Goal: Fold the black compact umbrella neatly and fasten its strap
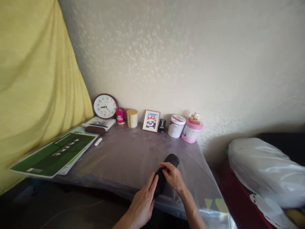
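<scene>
A long black bundle that looks like a folded umbrella [172,158] lies at a slant near the front edge of the table, its far end pointing away to the right. My left hand [143,198] holds it from the left side, index and middle fingers fairly straight along it and the thumb hidden. On the upper right side my right hand [173,176] is closed, thumb and index finger pinching at the dark fabric. Exactly what the right fingertips grip is too small to make out.
Along the wall stand an oval clock [105,106], a pink can [120,116], a yellow-lidded tin [132,119], a panda picture frame [151,121], a black stapler-like item [162,125] and two tubs [176,126]. Green booklet [47,156] left; plastic-wrapped bundle [264,168] right.
</scene>
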The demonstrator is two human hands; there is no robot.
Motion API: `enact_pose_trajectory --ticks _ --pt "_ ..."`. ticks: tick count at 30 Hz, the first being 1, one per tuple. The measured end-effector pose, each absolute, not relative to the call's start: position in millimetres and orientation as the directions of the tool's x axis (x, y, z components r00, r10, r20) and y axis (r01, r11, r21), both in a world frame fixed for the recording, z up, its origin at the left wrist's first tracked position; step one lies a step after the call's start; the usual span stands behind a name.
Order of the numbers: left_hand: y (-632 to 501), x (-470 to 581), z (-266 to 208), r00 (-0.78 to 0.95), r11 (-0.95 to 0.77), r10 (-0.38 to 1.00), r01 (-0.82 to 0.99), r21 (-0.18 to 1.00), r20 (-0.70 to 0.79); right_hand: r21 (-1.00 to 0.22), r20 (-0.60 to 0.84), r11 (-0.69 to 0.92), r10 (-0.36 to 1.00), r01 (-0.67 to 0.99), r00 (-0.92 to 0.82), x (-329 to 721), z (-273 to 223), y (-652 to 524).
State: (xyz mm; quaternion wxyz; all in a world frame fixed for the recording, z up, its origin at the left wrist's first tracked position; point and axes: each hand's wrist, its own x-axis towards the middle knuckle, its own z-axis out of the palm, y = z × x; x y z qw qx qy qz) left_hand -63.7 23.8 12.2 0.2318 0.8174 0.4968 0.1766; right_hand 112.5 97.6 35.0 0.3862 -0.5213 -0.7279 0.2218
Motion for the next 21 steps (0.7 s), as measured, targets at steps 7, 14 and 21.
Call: enact_pose_trajectory --ticks 7,14,21 --pt "27 -62 12 0.453 -0.404 0.891 0.751 0.522 0.037 -0.899 0.277 0.276 0.96 0.339 -0.047 121 36 83" --pt "25 -62 17 0.464 -0.405 0.886 0.773 0.488 0.0 -0.975 0.111 0.06 0.966 0.213 0.235 174 30 48" --pt "30 -67 21 0.425 -0.35 0.904 0.693 0.631 0.035 -0.988 0.064 -0.007 0.89 0.152 0.452 211 1 41"
